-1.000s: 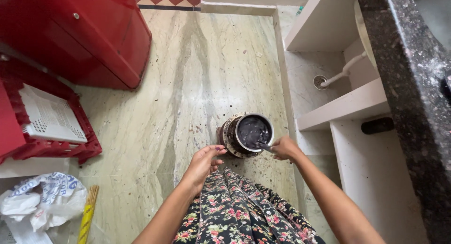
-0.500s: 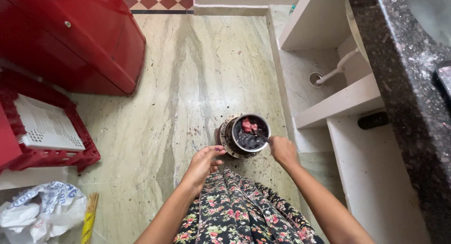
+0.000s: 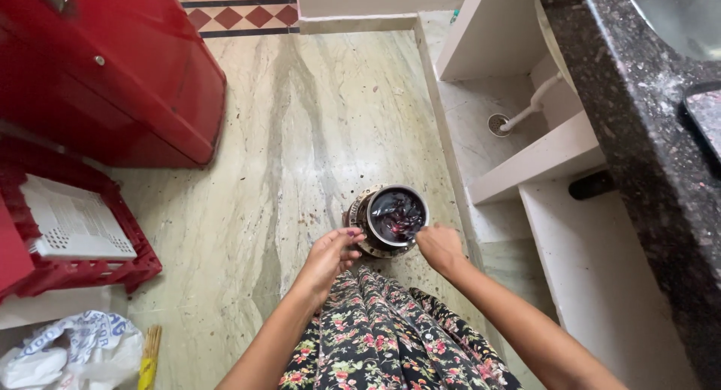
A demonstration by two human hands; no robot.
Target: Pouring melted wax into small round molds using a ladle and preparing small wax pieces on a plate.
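The fingers of the right hand (image 3: 439, 246) curl in at the near right rim of a small round metal pot (image 3: 392, 217), and they seem pinched on something at the rim's edge, though what they grip is too small to tell; the fingers of the left hand (image 3: 330, 256) are half-bent and loosely spread just beside the pot's left flank, touching or nearly touching the ridged metal base (image 3: 359, 216) it sits in, with nothing visibly clasped; the pot stands on the pale marble floor (image 3: 285, 134), close in front of the person's knees and the flowered skirt (image 3: 390, 337), and holds a dark, wet-looking purple-black mass that fills it nearly to the rim; the main risk, as I judge it, is a tip or slop: the pot is small and perched on a separate base, so a sideways tug from the right hand with the left not firmly braced could rock it and send dark matter onto the light stone, where it would likely stain; the skirt hem lies near enough to catch any splash; already dark specks dot the floor around the pot; further out, a red bin (image 3: 113, 67) and red crate (image 3: 75, 232) stand well apart to the left, and the dark stone counter (image 3: 638, 134) with its white shelves (image 3: 541, 157) rises on the right, too far to interfere.
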